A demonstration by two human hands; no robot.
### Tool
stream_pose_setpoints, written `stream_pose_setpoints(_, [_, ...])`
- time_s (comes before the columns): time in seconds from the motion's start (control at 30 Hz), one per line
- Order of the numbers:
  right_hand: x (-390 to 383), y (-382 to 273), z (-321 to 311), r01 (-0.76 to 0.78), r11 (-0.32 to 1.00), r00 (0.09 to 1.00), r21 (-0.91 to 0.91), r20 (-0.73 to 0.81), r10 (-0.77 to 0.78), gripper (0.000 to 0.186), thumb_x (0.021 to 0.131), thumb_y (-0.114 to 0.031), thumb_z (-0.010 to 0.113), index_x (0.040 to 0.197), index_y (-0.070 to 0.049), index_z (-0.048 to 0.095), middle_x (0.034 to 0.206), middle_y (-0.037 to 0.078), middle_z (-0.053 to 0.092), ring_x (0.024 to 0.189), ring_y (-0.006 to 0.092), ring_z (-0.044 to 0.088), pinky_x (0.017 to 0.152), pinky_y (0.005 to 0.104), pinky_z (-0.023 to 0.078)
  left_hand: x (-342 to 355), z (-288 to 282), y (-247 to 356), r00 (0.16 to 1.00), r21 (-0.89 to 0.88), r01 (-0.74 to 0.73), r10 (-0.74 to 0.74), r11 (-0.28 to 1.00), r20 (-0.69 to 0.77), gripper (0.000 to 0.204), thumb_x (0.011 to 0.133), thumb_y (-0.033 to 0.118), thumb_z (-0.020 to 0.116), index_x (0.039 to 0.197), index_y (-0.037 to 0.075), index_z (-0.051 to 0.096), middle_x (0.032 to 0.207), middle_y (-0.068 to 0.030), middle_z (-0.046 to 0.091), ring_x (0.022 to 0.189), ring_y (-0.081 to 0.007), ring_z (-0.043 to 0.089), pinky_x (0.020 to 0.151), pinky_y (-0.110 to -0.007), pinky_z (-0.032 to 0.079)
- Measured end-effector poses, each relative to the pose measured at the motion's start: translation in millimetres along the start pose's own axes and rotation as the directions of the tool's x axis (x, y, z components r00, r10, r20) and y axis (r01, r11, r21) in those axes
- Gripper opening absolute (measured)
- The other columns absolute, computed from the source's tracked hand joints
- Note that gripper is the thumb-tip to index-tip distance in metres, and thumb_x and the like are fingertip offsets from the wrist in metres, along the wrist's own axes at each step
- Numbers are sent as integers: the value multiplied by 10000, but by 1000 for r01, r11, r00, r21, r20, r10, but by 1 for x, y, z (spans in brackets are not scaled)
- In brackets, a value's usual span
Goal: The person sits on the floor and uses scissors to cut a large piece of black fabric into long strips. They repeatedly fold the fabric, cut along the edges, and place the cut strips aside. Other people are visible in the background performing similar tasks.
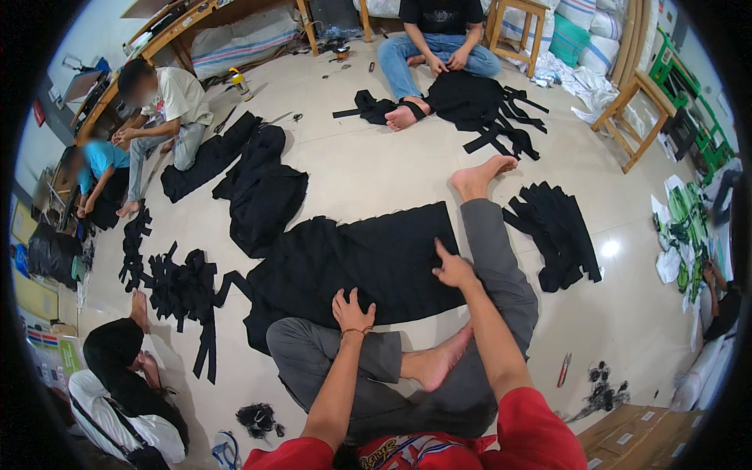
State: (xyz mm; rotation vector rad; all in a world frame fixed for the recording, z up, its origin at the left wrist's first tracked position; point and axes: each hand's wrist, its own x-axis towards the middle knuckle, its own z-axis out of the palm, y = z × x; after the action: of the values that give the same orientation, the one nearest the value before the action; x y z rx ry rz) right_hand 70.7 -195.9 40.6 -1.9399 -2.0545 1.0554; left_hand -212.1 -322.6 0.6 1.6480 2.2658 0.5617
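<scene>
A large black cloth piece [368, 262] lies flat on the floor in front of my crossed legs. My left hand [352, 313] rests on its near part, fingers spread and bent, holding nothing. My right hand [453, 266] is at the cloth's right side with the index finger stretched out on the fabric and the other fingers partly curled; I see nothing held in it. A stack of black strips [556, 235] lies to the right of my leg, and tangled black strips [180, 290] lie to the left.
Co-workers sit around me: at top [435, 47], upper left [168, 117], far left [102, 180], lower left [117, 392] and right edge [721, 290]. Also visible are red-handled snips [563, 370], black scraps [601, 392], wooden stools [627, 125] and a cardboard box [634, 439].
</scene>
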Motion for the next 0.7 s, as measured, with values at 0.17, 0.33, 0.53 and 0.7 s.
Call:
stream_pose_setpoints(0.17, [15, 27, -1, -4, 966, 946, 259, -311, 87, 642, 829, -199, 713, 1423, -167, 474, 1027, 196, 647, 964, 434, 609, 897, 494, 481, 4, 3, -1, 1000, -16, 2, -2, 1000, -2, 606, 746, 296, 776, 1291, 124, 577, 1409, -179, 385, 1346, -391, 313, 1117, -573, 251])
stream_pose_setpoints(0.33, [4, 40, 14, 230, 970, 840, -73, -489, -236, 463, 797, -145, 734, 1247, -123, 633, 967, 142, 606, 955, 336, 577, 868, 431, 481, 5, 5, -3, 1000, -17, 31, -31, 999, -2, 591, 746, 296, 773, 1288, 148, 588, 1413, -151, 395, 1363, -363, 316, 1118, -613, 219])
stream_pose_setpoints(0.53, [24, 19, -1, 331, 916, 888, -225, -254, -384, 476, 822, -199, 719, 1279, -123, 609, 1018, 158, 608, 1004, 352, 584, 892, 460, 479, 4, 1, 0, 997, 20, 69, -69, 997, 32, 601, 746, 298, 773, 1300, 161, 583, 1432, -132, 384, 1383, -355, 303, 1125, -631, 199])
stream_pose_setpoints(0.7, [48, -9, -22, -106, 994, 985, -33, -143, 100, 546, 879, -280, 670, 1368, -89, 521, 1142, 194, 624, 1123, 396, 583, 933, 493, 482, 1, 0, -2, 995, 29, 82, -84, 996, 56, 618, 739, 309, 779, 1302, 152, 576, 1447, -131, 373, 1396, -349, 293, 1131, -628, 194])
